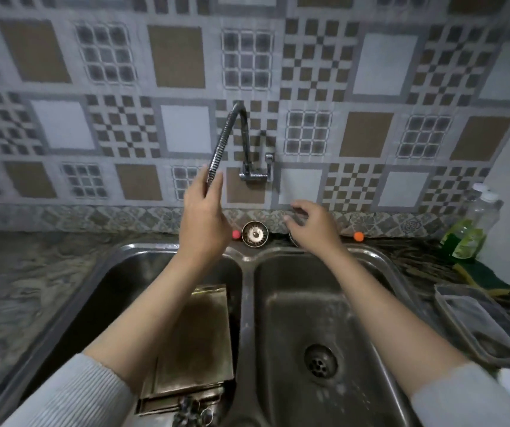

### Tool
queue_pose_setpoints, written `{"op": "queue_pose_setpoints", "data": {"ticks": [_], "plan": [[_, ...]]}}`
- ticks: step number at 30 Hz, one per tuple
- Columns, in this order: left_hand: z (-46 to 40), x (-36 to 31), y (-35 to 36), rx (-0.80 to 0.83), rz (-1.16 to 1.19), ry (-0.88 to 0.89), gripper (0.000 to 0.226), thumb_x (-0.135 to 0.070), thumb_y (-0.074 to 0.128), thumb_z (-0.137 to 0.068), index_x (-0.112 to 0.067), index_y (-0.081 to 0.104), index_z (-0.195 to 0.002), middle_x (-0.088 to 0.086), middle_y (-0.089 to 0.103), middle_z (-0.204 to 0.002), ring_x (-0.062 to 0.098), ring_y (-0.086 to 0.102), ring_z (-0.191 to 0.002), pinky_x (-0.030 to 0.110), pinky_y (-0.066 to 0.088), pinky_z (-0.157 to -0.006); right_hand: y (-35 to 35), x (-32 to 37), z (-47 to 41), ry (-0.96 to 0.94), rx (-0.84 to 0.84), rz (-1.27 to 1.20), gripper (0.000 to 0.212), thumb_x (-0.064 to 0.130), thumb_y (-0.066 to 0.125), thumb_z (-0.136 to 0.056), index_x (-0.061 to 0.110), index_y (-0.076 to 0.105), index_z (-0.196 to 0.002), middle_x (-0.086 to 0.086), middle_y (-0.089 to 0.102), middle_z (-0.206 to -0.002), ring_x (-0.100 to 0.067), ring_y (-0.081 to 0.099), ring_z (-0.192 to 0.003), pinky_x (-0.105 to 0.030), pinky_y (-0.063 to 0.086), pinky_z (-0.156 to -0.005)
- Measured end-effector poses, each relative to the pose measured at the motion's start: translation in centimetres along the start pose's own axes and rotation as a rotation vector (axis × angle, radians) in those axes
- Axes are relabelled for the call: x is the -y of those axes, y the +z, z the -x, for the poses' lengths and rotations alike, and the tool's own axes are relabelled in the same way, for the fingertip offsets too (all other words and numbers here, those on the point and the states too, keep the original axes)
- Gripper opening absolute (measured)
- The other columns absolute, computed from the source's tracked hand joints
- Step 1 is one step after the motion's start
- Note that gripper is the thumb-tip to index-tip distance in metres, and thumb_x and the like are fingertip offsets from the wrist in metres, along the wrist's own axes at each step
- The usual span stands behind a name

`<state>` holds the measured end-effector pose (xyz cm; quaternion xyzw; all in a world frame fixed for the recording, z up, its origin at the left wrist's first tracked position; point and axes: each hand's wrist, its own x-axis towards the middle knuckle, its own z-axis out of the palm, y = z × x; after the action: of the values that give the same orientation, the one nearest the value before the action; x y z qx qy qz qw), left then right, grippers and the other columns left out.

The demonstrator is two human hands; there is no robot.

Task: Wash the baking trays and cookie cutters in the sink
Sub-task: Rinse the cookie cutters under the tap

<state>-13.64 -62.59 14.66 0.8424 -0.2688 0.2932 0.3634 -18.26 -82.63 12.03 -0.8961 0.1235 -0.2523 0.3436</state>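
The person's left hand (205, 217) is raised above the double-bowl stainless steel sink (247, 272), its fingers (216, 183) wrapped around the lower end of the flexible ribbed chrome tap spout (219, 143), which arches out from a wall-mounted tap body (255, 174) on the patterned grey and brown tiled wall (383, 63). The right hand (312, 226) is held over the back rim of the sink; its fingers are loosely curled and slightly spread, gripping nothing that can be made out, just above a round metal item (293, 237) that is mostly hidden beneath it.

The stack of dull brass-coloured rectangular baking trays (195, 343) lies in the left bowl. At the near edge of the stack sits a cluster of small metal cookie cutters (190, 409), blurred. The right bowl holds a round metal drain (320, 361) and shows wet patches.

On the back rim, a round metal sink strainer (254, 234) lies between the two hands. On the dark marbled bench (25, 272) to the right stand a clear plastic bottle of green liquid (469, 232), a green and yellow sponge (481, 280) and a clear plastic rectangular container (478, 325).
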Motion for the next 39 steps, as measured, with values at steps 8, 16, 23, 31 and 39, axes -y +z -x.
{"op": "queue_pose_setpoints", "data": {"ticks": [8,16,23,31,39], "plan": [[-2.1,4.3,-0.8,0.021,0.135,0.1,0.061,0.018,0.057,-0.078,-0.009,0.054,-0.133,0.002,0.048,-0.14,0.013,0.045,-0.129,0.026,0.044,-0.104,3.3,1.0,-12.3,0.008,-0.009,-0.13,0.049,0.011,0.06,-0.089,0.01,0.048,-0.137,-0.01,0.055,-0.134,-0.023,0.053,-0.122,-0.035,0.044,-0.104],[-3.0,6.8,-1.1,0.108,0.263,0.052,0.062,0.016,0.056,-0.078,-0.017,0.056,-0.131,-0.003,0.05,-0.14,0.007,0.043,-0.132,0.012,0.039,-0.102,6.4,0.4,-17.6,0.019,-0.018,-0.131,0.056,0.003,0.052,-0.091,0.013,0.038,-0.144,-0.008,0.05,-0.14,-0.024,0.05,-0.125,-0.032,0.039,-0.107],[-3.7,8.8,-0.1,0.135,0.401,-0.106,0.065,0.015,0.055,-0.082,-0.043,0.055,-0.112,-0.012,0.058,-0.127,0.008,0.056,-0.115,0.023,0.051,-0.092,6.6,-1.2,-17.8,0.018,-0.076,-0.244,0.051,0.006,0.058,-0.091,0.02,0.046,-0.138,-0.004,0.062,-0.113,-0.012,0.06,-0.091,-0.029,0.054,-0.084],[-4.0,10.5,0.5,0.095,0.443,-0.106,0.061,0.016,0.053,-0.082,-0.034,0.057,-0.116,-0.013,0.061,-0.121,0.004,0.055,-0.114,0.032,0.05,-0.097,6.7,-1.9,-17.0,-0.136,-0.054,-0.18,0.026,0.02,0.066,-0.087,0.018,0.06,-0.112,0.003,0.059,-0.107,-0.021,0.06,-0.099,-0.031,0.05,-0.087],[-3.7,10.6,0.8,0.107,0.471,-0.111,0.059,0.016,0.051,-0.083,-0.028,0.058,-0.121,-0.012,0.06,-0.125,0.008,0.055,-0.119,0.037,0.048,-0.101,8.6,-4.0,-11.9,-0.211,0.027,-0.006,0.066,0.025,0.068,-0.086,0.02,0.038,-0.145,-0.002,0.031,-0.153,-0.013,0.029,-0.138,-0.032,0.026,-0.113]]}}
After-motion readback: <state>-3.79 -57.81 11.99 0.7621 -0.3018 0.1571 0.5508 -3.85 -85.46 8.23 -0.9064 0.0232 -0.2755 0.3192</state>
